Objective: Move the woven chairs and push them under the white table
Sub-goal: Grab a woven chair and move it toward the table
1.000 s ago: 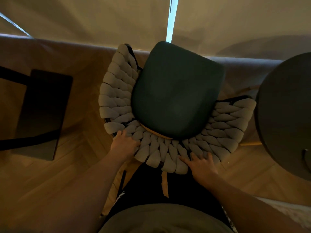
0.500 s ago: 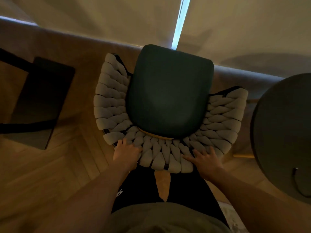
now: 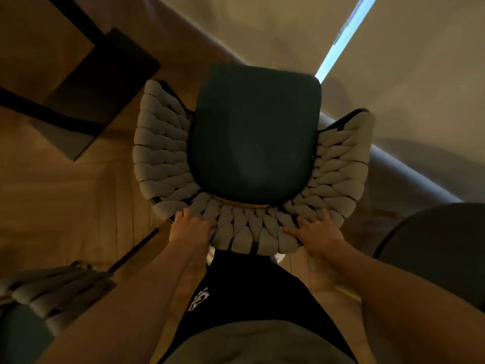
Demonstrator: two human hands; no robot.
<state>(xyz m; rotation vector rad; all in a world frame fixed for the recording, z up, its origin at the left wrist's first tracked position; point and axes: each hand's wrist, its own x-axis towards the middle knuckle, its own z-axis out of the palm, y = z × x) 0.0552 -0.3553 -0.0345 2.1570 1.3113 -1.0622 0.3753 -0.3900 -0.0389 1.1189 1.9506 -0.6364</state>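
Note:
A woven chair (image 3: 162,153) with a grey braided backrest and a dark green seat cushion (image 3: 254,132) stands straight in front of me on the wooden floor. My left hand (image 3: 190,228) grips the rim of the backrest at its rear left. My right hand (image 3: 319,232) holds the rim at the rear right, its fingers lying over the weave. A second woven chair (image 3: 52,290) shows at the lower left edge, partly cut off. No white table can be made out in the dim light.
A dark metal frame with a flat dark base (image 3: 99,82) stands on the floor at the upper left. A dark round surface (image 3: 441,248) sits at the right edge. Pale blinds (image 3: 288,30) with a bright gap (image 3: 343,38) hang beyond the chair.
The chair and my view have swung round, so the wall now runs diagonally. The second woven chair has come into view at the lower left. Both hands stay on the backrest.

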